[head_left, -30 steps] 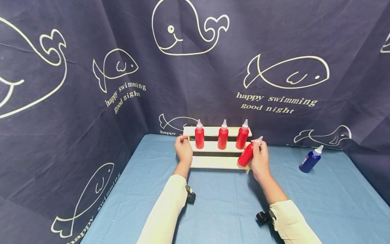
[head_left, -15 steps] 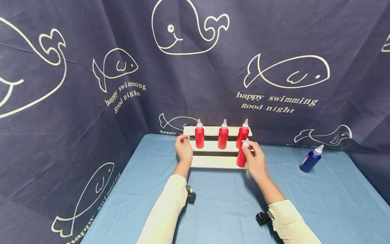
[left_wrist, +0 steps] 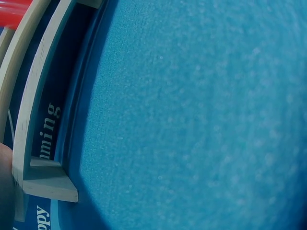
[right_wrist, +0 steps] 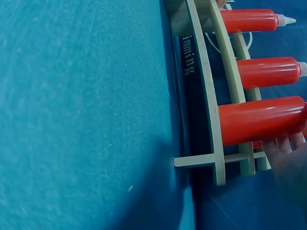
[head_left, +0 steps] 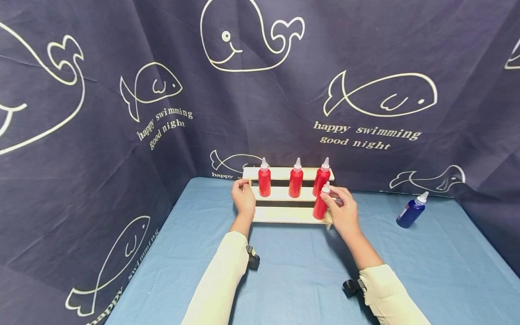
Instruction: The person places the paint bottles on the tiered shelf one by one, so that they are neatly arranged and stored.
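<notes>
head: dark curtain (head_left: pixel 260 113) is hanging behind blue surface (head_left: pixel 300 280); left hand (head_left: pixel 244 199) is gripping wooden rack (head_left: pixel 282 215) by its left end; right hand (head_left: pixel 343 211) is pinching red bottle (head_left: pixel 319 209), standing on lowest shelf. left wrist: finger (left_wrist: pixel 5 187) is touching rack. right wrist: other red bottles (right_wrist: pixel 266 73) are standing behind.

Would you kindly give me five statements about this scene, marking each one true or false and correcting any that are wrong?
1. The right hand holds a red bottle at the bottom shelf. True.
2. Both hands hold bottles. False: the left hand is at the left end of the wooden rack and holds no bottle.
3. Three more red bottles stand on the middle shelf. True.
4. Every bottle is on the rack. False: a blue bottle is on the blue cloth, to the rack's right in the head view.
5. The blue bottle is apart from both hands. True.
</notes>
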Demonstrator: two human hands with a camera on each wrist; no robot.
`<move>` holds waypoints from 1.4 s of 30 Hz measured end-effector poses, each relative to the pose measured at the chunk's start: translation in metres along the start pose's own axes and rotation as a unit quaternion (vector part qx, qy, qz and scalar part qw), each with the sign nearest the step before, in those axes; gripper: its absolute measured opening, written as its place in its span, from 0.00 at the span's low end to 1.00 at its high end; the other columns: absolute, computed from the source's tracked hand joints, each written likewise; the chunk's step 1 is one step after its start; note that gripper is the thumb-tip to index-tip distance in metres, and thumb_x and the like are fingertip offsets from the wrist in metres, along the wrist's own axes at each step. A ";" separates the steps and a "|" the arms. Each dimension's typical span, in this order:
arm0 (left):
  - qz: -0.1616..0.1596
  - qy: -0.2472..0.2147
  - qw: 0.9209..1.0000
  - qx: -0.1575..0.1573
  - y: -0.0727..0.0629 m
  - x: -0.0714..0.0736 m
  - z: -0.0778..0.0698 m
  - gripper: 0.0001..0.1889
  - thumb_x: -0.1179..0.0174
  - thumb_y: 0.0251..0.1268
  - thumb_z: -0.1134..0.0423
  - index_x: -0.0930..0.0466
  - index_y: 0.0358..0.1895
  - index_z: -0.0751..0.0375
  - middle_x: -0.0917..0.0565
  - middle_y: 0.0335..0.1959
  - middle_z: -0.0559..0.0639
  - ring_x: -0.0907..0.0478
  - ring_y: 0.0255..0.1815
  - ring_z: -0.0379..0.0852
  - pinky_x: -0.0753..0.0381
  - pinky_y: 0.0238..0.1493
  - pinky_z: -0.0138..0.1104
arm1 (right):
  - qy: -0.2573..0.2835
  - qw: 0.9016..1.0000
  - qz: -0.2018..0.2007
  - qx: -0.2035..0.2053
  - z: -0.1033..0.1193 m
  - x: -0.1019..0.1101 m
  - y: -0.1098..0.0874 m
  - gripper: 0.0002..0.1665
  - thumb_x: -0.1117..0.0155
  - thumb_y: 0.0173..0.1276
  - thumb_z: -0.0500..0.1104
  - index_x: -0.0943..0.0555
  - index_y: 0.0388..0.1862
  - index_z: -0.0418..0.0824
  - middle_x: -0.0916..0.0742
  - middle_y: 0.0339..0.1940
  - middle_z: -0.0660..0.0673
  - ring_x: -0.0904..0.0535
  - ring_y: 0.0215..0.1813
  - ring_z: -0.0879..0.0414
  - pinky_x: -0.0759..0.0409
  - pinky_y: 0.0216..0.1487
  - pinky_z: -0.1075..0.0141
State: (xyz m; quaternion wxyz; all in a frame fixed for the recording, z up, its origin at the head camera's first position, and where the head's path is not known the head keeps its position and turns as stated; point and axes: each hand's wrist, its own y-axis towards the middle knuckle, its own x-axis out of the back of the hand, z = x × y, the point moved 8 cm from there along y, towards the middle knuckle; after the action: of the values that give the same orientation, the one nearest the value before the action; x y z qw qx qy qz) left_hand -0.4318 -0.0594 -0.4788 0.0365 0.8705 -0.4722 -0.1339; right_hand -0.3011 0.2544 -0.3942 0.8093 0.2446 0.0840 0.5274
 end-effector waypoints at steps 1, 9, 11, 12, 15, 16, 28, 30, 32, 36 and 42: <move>-0.001 0.001 1.000 0.000 0.000 0.000 0.000 0.08 0.48 0.68 0.78 0.19 0.39 0.72 0.17 0.37 0.60 0.22 0.45 0.50 0.26 0.51 0.36 | -0.003 1.000 0.001 -0.001 0.000 0.000 0.000 0.19 0.27 0.65 0.28 0.15 0.55 0.24 0.17 0.41 0.59 0.19 0.43 0.76 0.22 0.45 0.85; -0.002 0.001 1.000 0.000 0.001 -0.001 0.000 0.08 0.48 0.68 0.78 0.19 0.39 0.72 0.17 0.38 0.62 0.21 0.47 0.52 0.25 0.52 0.37 | -0.042 0.999 -0.003 -0.020 -0.029 0.003 0.005 0.18 0.24 0.65 0.32 0.12 0.54 0.30 0.15 0.41 0.55 0.21 0.43 0.78 0.24 0.43 0.86; -0.001 0.001 1.000 -0.002 0.001 -0.001 0.000 0.08 0.48 0.68 0.78 0.19 0.39 0.72 0.17 0.38 0.62 0.21 0.46 0.51 0.25 0.52 0.36 | -0.056 0.998 0.001 -0.019 -0.034 0.003 0.006 0.18 0.24 0.65 0.34 0.11 0.54 0.32 0.14 0.42 0.49 0.21 0.43 0.78 0.24 0.43 0.86; -0.001 0.001 1.000 -0.003 0.001 -0.001 0.000 0.08 0.48 0.68 0.78 0.19 0.39 0.72 0.17 0.38 0.62 0.21 0.46 0.51 0.25 0.52 0.36 | -0.062 0.998 0.005 -0.018 -0.034 0.004 0.006 0.18 0.23 0.66 0.35 0.11 0.55 0.33 0.13 0.44 0.46 0.21 0.44 0.78 0.24 0.43 0.86; 0.000 0.001 1.000 -0.003 0.000 -0.001 0.000 0.08 0.48 0.68 0.78 0.19 0.38 0.71 0.17 0.37 0.60 0.21 0.45 0.50 0.26 0.50 0.35 | -0.073 0.997 0.015 -0.011 -0.033 0.004 0.005 0.19 0.24 0.66 0.36 0.11 0.56 0.34 0.13 0.47 0.38 0.21 0.44 0.78 0.24 0.44 0.86; 0.000 0.001 1.000 -0.003 0.000 -0.001 0.000 0.08 0.48 0.68 0.78 0.18 0.38 0.71 0.17 0.37 0.60 0.22 0.45 0.50 0.26 0.50 0.35 | -0.076 0.997 0.017 -0.009 -0.033 0.005 0.005 0.20 0.23 0.67 0.37 0.12 0.57 0.34 0.13 0.48 0.37 0.21 0.45 0.78 0.25 0.45 0.86; 0.003 0.000 1.000 0.004 -0.001 -0.001 0.000 0.08 0.48 0.69 0.77 0.18 0.40 0.72 0.17 0.38 0.61 0.23 0.42 0.47 0.27 0.48 0.34 | -0.081 0.997 0.016 -0.011 -0.038 0.005 0.000 0.24 0.25 0.69 0.39 0.14 0.63 0.35 0.14 0.54 0.39 0.26 0.47 0.73 0.27 0.41 0.87; 0.004 -0.002 1.000 0.005 0.000 -0.001 0.000 0.08 0.48 0.69 0.77 0.18 0.41 0.73 0.17 0.39 0.63 0.22 0.43 0.49 0.27 0.48 0.35 | -0.086 0.996 0.016 -0.015 -0.039 0.005 0.000 0.25 0.25 0.69 0.39 0.15 0.64 0.35 0.16 0.56 0.39 0.26 0.47 0.73 0.27 0.42 0.88; 0.005 -0.004 1.000 0.007 -0.001 0.000 0.000 0.08 0.49 0.69 0.78 0.19 0.41 0.73 0.17 0.40 0.63 0.22 0.44 0.50 0.26 0.49 0.35 | -0.087 0.996 0.016 -0.020 -0.040 0.005 -0.002 0.25 0.26 0.70 0.39 0.16 0.65 0.35 0.16 0.56 0.38 0.27 0.47 0.73 0.27 0.43 0.88; 0.004 0.000 1.000 0.004 -0.002 0.000 0.001 0.08 0.49 0.69 0.77 0.19 0.40 0.72 0.17 0.38 0.60 0.22 0.44 0.50 0.26 0.49 0.35 | -0.092 0.995 0.017 -0.026 -0.040 0.005 -0.004 0.24 0.27 0.71 0.40 0.15 0.65 0.35 0.16 0.54 0.36 0.27 0.45 0.73 0.27 0.41 0.87; 0.006 0.006 1.000 0.002 -0.002 0.000 0.001 0.08 0.48 0.69 0.77 0.18 0.40 0.72 0.18 0.38 0.58 0.22 0.44 0.49 0.26 0.49 0.35 | -0.095 0.995 0.019 -0.023 -0.036 0.004 -0.004 0.24 0.28 0.72 0.40 0.17 0.66 0.37 0.15 0.52 0.36 0.24 0.46 0.70 0.26 0.42 0.86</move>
State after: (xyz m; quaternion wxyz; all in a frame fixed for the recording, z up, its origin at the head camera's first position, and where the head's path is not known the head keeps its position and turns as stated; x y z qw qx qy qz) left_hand -0.4303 -0.0578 -0.4802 0.0386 0.8686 -0.4773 -0.1276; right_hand -0.3102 0.2681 -0.4274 0.8089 0.2760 -0.0100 0.5190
